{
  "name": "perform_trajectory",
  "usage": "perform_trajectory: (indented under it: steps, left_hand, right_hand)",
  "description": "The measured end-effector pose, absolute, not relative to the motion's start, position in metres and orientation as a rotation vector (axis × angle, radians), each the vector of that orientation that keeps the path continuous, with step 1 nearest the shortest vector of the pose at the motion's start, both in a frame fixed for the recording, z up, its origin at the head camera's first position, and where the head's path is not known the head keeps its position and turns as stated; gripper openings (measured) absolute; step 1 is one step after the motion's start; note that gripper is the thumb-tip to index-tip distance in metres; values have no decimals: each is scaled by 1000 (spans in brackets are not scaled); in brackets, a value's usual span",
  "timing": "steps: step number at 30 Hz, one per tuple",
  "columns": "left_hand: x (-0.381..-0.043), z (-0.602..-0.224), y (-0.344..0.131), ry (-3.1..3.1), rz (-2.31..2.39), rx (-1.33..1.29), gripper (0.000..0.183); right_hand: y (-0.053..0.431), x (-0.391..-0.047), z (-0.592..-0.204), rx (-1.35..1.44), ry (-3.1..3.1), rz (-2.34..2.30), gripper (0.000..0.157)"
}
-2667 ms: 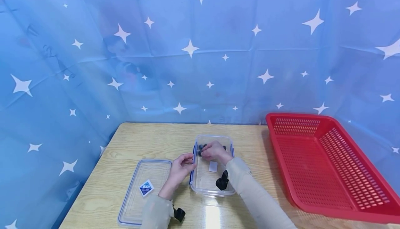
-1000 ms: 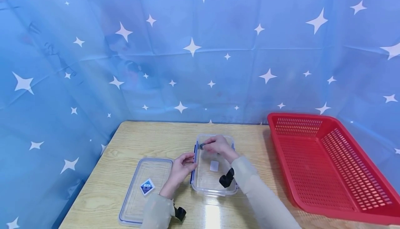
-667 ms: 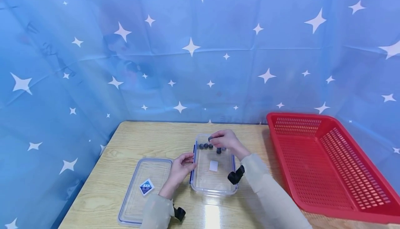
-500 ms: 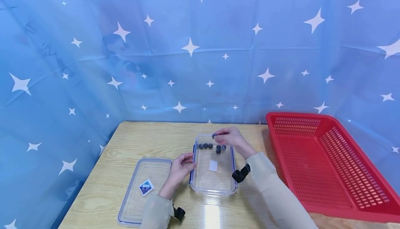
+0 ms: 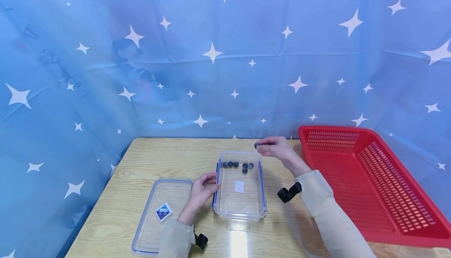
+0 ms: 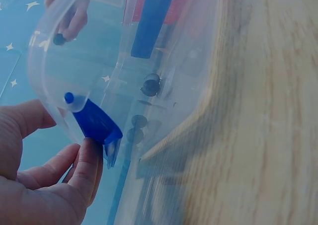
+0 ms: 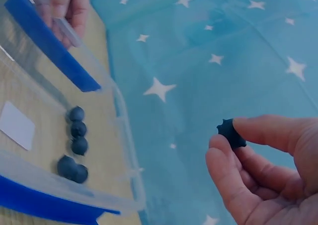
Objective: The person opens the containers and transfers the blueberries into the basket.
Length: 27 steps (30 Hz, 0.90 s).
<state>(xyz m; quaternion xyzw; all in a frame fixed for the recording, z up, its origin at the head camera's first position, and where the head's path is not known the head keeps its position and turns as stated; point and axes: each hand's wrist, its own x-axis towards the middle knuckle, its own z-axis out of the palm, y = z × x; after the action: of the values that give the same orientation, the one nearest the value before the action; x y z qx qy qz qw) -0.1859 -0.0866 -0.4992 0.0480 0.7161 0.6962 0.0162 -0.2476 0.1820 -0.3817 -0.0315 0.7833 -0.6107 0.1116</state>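
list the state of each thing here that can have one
clear plastic container: upright, open
container lid: off, lying flat on the table
blueberries: resting loose in the container
separate blueberry: pinched in the right hand
blue clasp: unlatched
red basket: upright, open-topped
left hand: fingers touching the container's side

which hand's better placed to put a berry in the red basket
Likely the right hand: it pinches a dark berry and is nearer the red basket; the left hand touches the clear box.
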Motion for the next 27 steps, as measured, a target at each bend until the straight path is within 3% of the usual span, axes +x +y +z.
perform_trajectory:
  steps: [14, 21, 27]
  left_hand:
    - [-186, -496, -87, 2189, 2177, 130, 43]
    - [-173, -465, -85, 2195, 2145, 140, 42]
    - [-182, -487, -88, 2180, 2163, 136, 42]
  right_hand:
    - [235, -232, -360, -54, 2496, -1704, 48]
    - [273, -219, -355, -34, 2569, -1675, 53]
    - [308, -209, -361, -40, 2507, -1781, 44]
